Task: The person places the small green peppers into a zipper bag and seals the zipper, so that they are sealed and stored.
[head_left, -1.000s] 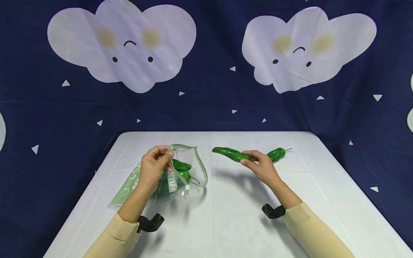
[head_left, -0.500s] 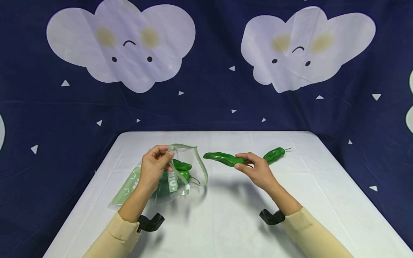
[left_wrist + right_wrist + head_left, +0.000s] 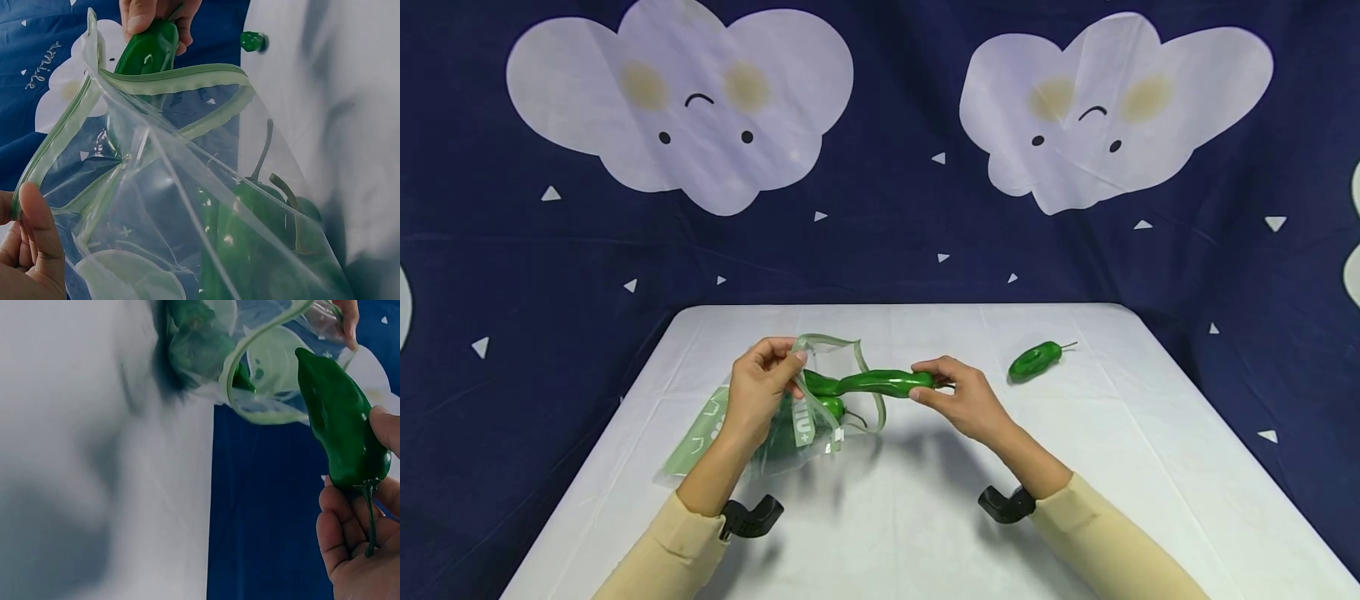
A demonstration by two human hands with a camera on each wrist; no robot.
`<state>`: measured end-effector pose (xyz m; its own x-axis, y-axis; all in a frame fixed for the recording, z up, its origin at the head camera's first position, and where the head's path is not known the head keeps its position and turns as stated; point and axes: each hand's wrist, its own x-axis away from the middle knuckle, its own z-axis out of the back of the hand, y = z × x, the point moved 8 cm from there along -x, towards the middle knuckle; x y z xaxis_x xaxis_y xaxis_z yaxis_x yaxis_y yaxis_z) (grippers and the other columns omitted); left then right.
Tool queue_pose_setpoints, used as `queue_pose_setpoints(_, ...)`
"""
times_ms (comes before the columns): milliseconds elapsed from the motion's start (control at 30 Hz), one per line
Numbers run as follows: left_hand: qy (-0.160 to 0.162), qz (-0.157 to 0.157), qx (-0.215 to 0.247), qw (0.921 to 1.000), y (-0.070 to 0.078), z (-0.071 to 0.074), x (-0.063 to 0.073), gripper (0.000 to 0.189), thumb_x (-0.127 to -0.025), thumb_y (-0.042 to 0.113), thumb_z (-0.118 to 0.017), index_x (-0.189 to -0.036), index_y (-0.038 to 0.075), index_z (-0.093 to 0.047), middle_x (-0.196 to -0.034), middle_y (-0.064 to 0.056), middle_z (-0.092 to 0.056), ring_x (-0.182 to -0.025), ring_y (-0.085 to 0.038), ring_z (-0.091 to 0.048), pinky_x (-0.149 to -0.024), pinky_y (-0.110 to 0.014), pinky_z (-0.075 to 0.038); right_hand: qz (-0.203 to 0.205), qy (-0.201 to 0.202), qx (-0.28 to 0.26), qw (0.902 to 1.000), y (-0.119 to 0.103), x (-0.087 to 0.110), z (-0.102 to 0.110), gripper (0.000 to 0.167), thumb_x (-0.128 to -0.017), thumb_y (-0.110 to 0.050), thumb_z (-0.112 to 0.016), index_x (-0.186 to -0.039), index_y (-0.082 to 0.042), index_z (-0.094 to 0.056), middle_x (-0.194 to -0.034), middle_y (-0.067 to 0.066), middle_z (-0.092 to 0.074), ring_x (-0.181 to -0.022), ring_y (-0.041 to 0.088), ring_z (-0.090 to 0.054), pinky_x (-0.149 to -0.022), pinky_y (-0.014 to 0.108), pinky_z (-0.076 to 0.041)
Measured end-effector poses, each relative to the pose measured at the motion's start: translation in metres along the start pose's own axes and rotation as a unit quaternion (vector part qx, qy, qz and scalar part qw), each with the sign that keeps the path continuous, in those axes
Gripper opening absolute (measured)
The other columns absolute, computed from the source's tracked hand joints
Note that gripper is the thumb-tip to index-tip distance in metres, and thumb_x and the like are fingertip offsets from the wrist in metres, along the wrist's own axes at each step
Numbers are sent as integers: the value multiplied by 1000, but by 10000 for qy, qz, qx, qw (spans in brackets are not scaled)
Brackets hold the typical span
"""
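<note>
My left hand (image 3: 760,383) pinches the rim of a clear zip bag (image 3: 181,75) with a green zip edge, and the bag's mouth gapes toward the right. Several green peppers (image 3: 234,231) with stems show through its plastic. In my right hand (image 3: 966,396) a long green pepper (image 3: 883,382) is held by its stem end, thumb on one side and fingers on the other. Its pointed tip reaches into the bag's mouth in the head view. The right wrist view shows that pepper (image 3: 340,422) tip-up, its stem hanging over the palm.
Another green pepper (image 3: 1036,361) lies on the white tablecloth (image 3: 925,533) at the right, its stem pointing right. Behind the table hangs a dark blue cloth (image 3: 895,167) printed with clouds. Each wrist wears a black camera mount (image 3: 1006,505).
My right hand has carried its pepper leftward and slightly down, bringing the tip to the bag's mouth. The pepper on the table now shows fully. My left hand has barely moved.
</note>
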<state>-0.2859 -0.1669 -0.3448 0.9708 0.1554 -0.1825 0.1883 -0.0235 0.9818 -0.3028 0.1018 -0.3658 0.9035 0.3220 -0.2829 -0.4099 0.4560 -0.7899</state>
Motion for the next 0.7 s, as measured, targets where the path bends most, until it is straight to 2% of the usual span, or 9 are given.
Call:
queue_pose_setpoints(300, -13, 27, -24, 10000, -1, 2, 0, 22, -88, 4, -63, -108, -5, -58, -79, 4, -56, -54, -7, -51, -44, -18, -52, 458, -14, 232, 9987, -22, -10, -20, 32, -81, -25, -75, -110, -14, -68, -97, -1, -68, -86, 12, -63, -80, 40, -59)
queue_pose_setpoints(400, -20, 50, -40, 10000, -2, 2, 0, 23, -88, 5, -63, -109, -5, -58, -79, 4, -56, -54, -7, -52, -45, -19, -52, 546, -48, 368, 9978, -27, -13, -25, 33, -80, -26, -75, -110, -15, -68, -95, -2, -68, -84, 11, -61, -78, 38, -58)
queue_pose_setpoints(567, -9, 43, -31, 10000, -2, 3, 0, 23, -88, 4, -63, -108, -5, -58, -79, 4, -56, -53, -7, -52, -44, -19, -52, 744, -188, 532, 9956, -36, -18, -35, 35, -80, -26, -75, -112, -13, -67, -95, -1, -67, -83, 10, -60, -74, 26, -55)
queue_pose_setpoints(700, -13, 34, -28, 10000, -2, 3, 0, 22, -88, 4, -63, -108, -5, -58, -78, 4, -56, -52, -7, -52, -44, -19, -52, 819, -333, 582, 9944, -42, -22, -43, 36, -81, -24, -74, -113, -10, -67, -96, 1, -67, -84, 11, -59, -75, 33, -57)
